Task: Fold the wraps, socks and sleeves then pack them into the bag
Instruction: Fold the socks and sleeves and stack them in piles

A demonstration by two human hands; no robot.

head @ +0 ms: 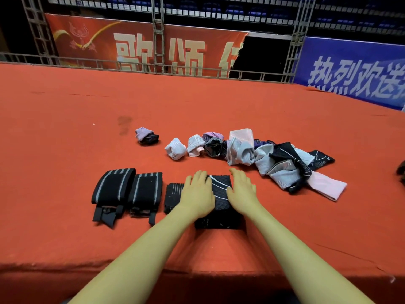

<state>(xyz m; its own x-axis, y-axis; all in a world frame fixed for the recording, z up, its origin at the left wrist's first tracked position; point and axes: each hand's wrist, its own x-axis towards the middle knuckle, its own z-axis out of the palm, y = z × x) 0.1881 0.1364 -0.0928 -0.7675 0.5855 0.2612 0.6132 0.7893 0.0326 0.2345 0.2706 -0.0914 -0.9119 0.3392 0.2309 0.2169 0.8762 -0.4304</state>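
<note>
A folded black sleeve with thin white lines lies on the red cloth surface in front of me. My left hand lies flat on its left part, and my right hand presses flat on its right part. To the left sit a smaller folded black piece and two folded black wraps with grey stripes. Behind lie rolled socks and a loose pile of pink, grey and black sleeves.
The red-covered platform stretches far back to a metal rail with banners behind. Its front edge runs under my forearms. A dark object shows at the right border.
</note>
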